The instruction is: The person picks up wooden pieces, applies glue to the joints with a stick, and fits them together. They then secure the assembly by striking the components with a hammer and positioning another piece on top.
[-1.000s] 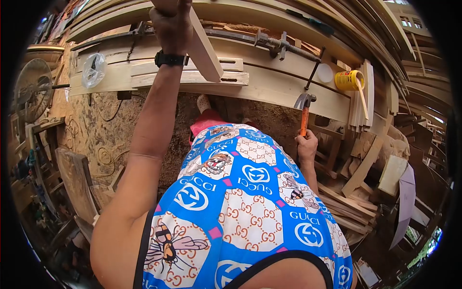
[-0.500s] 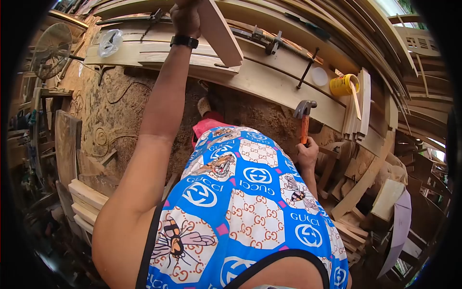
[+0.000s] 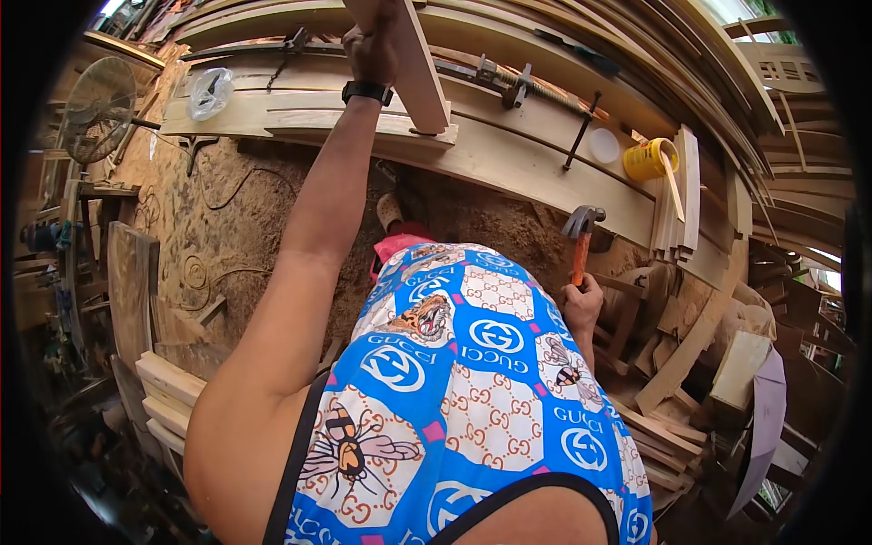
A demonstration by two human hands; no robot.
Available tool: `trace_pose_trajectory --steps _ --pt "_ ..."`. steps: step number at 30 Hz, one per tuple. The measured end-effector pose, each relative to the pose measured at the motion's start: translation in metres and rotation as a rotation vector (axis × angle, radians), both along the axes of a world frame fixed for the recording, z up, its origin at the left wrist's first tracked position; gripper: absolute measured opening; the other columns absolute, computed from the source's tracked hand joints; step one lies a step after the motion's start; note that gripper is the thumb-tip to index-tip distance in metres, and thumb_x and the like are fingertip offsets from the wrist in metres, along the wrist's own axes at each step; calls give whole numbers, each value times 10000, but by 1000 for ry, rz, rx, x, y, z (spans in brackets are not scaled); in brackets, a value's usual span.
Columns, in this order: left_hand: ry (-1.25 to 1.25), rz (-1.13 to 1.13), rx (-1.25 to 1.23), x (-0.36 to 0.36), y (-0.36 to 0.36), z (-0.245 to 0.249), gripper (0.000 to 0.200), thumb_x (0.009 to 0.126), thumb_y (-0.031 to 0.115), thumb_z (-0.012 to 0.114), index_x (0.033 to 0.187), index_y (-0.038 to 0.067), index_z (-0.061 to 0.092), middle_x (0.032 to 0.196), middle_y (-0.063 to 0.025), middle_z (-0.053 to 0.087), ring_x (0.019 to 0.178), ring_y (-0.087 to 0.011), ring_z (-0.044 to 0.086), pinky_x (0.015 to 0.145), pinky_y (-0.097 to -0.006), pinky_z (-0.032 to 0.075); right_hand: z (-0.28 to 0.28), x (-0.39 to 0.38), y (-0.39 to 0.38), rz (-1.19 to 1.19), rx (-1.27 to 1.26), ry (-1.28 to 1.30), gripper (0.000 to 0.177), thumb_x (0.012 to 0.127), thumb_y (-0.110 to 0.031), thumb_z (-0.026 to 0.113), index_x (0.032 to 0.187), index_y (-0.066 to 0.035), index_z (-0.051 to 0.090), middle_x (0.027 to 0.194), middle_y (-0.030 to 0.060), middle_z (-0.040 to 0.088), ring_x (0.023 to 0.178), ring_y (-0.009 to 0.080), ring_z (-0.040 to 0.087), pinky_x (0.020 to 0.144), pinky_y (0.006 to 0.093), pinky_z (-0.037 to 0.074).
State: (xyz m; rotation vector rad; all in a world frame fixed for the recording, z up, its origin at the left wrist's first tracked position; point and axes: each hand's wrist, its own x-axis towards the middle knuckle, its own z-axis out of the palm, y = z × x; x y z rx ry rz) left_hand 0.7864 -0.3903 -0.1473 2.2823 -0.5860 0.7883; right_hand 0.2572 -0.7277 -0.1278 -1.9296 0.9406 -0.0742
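My left hand [image 3: 372, 53], with a dark watch at the wrist, is stretched far forward and closed around a pale wooden board [image 3: 414, 77]. The board slants over the bench, its lower end close over a stack of thin wood strips [image 3: 309, 123]. Down by my right side, my right hand [image 3: 583, 300] grips a claw hammer [image 3: 579, 241] by its orange handle, metal head upward and in front of the bench edge.
A long clamp bar [image 3: 518, 86] lies across the workbench [image 3: 527, 168]. To the right stand a yellow tub [image 3: 643, 162] with a stick in it and a white lid [image 3: 604, 145]. A plastic bag [image 3: 211, 94] and a fan [image 3: 98, 111] are at left. Sawdust covers the ground.
My left hand and the board have shifted; the hand shows lower and further right in view, and the board stands steeper. The hammer stays in my right hand, slightly lower in view.
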Motion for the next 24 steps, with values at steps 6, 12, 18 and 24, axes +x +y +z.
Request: trace_pose_trajectory --steps 6,12,18,24 --pt "194 -175 -876 -31 -25 36 299 1037 276 606 976 17 743 782 -81 699 654 -183 635 628 -374 516 17 7 6 -52 18 31 224 769 -81 660 955 40 693 719 33 622 656 103 551 610 292 445" --pt "266 -368 -1127 -70 -52 58 299 990 280 699 1094 1 731 827 10 650 727 -81 569 618 -274 465 23 19 6 -52 83 -7 225 776 -78 653 966 37 690 720 16 608 646 95 533 597 279 429" --pt "93 -278 -590 -85 -61 72 218 942 162 715 1064 -18 734 841 -38 738 761 -115 663 649 -291 535 31 37 1 36 73 -17 220 778 -73 644 966 35 681 728 6 598 649 93 526 597 278 427" --pt "348 -525 -922 -106 -80 89 132 886 63 740 990 -18 753 907 -61 762 828 -130 696 686 -284 573 61 71 4 160 76 -53 199 787 -62 638 961 29 674 734 -4 587 660 73 517 603 261 427"
